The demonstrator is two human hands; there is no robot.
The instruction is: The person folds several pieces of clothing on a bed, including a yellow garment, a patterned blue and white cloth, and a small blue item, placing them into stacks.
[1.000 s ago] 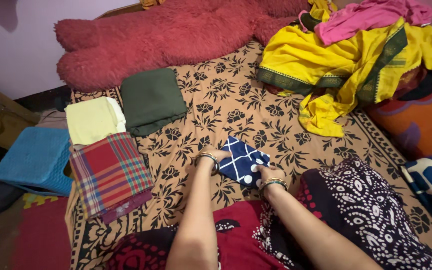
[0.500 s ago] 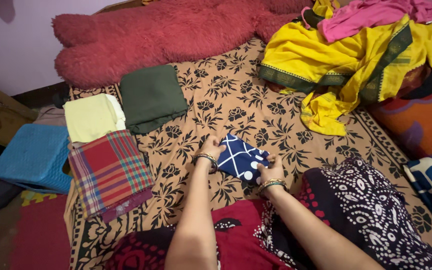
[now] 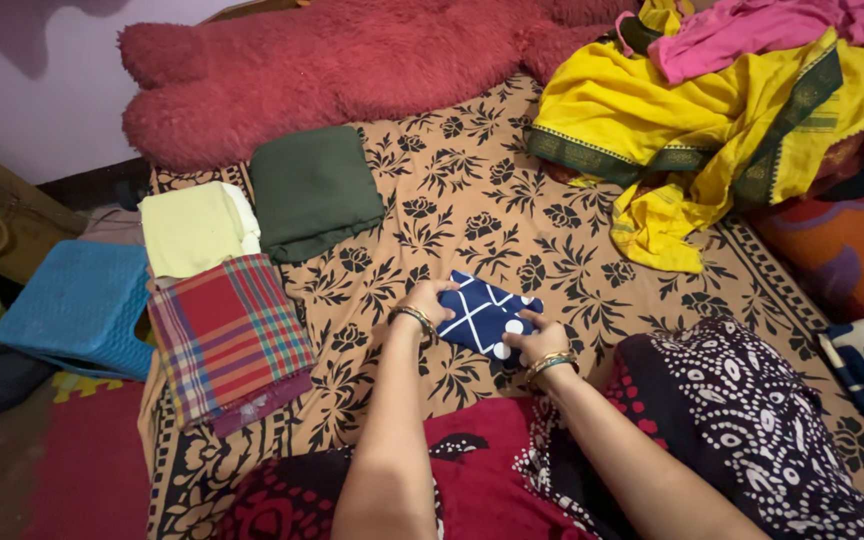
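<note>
While both hands, left [image 3: 430,300] & right [image 3: 537,343], grip it, navy cloth [image 3: 482,316] w/ white lattice lies folded small.

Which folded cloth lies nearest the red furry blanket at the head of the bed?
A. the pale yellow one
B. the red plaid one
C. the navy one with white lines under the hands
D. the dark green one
D: the dark green folded cloth lies just below the red furry blanket, while the pale yellow, red plaid and navy cloths lie farther down.
</note>
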